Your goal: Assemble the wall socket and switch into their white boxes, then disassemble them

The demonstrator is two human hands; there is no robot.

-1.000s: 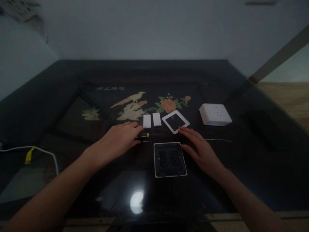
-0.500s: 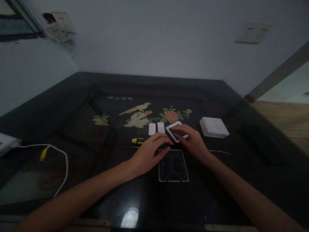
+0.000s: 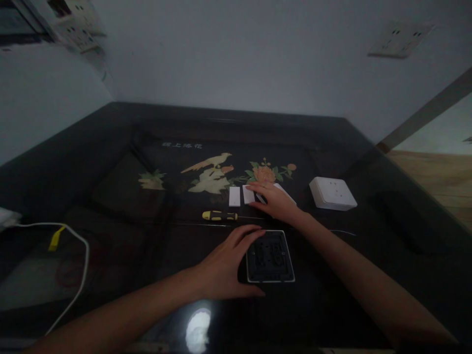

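A square switch panel point(image 3: 271, 255) with a dark inner side and a thin white rim lies on the black table. My left hand point(image 3: 236, 265) curves around its left side, fingers at the top edge and thumb spread apart below it. My right hand point(image 3: 275, 199) reaches over a white square frame point(image 3: 285, 191), which it partly covers. Its parted fingertips are at a small white rectangular plate point(image 3: 248, 194); I see no firm grip. A second white plate point(image 3: 234, 196) lies just to the left. A yellow-and-black screwdriver point(image 3: 220, 216) rests between the plates and my left hand.
A white socket box point(image 3: 333, 192) stands to the right. A white cable point(image 3: 85, 265) with a yellow tag point(image 3: 55, 239) runs along the left. Wall sockets point(image 3: 401, 39) are on the wall behind. The black table point(image 3: 177, 314) has a bird-and-flower picture.
My left hand has moved down and spread around the panel's left side. My right hand has shifted left from the white frame to the small plate. The view has shifted slightly.
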